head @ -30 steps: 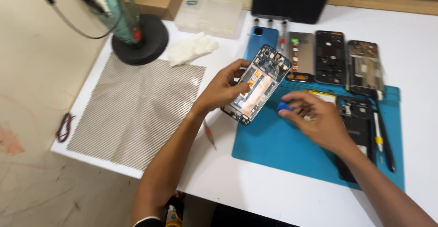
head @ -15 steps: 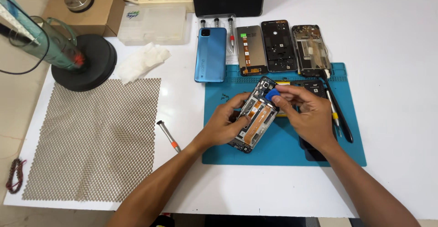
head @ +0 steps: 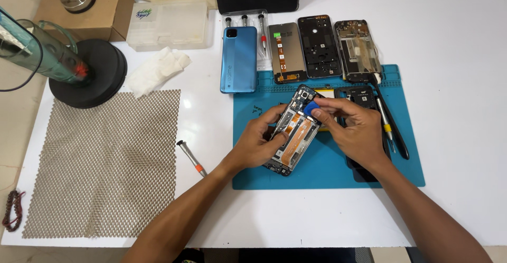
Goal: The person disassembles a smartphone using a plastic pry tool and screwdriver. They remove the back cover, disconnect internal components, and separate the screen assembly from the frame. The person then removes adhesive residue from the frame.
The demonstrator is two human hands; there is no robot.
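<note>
Opened phone [head: 293, 136] lies tilted over the left part of the blue repair mat [head: 327, 173], back cover off, orange flex cables and boards exposed. The left hand [head: 259, 144] is closed around its left edge and lower half, steadying it against the mat. The right hand [head: 353, 128] pinches a small blue plastic pick [head: 311, 108] between thumb and forefinger, the pick touching the phone's upper end beside the camera.

Progress, as judged from the frame: the back is removed and the internals are accessible; the boards and flex cables remain seated in the frame, so the inner work appears at an early to middle stage. Whether any connector is already freed cannot be told.

Surroundings: a blue back cover [head: 238, 58] lies just beyond the mat's upper left corner. Beside it stand a display panel [head: 286, 52], a black mid frame [head: 318, 45] and a bare phone frame [head: 358, 50] in a row. A small screwdriver with orange collar [head: 191, 158] lies on the white table [head: 459, 83] between a mesh anti-slip sheet [head: 105, 162] and the mat. A black-handled tool [head: 391, 125] rests along the mat's right side. A crumpled tissue [head: 157, 69] lies near a round black stand base [head: 97, 73]
</note>
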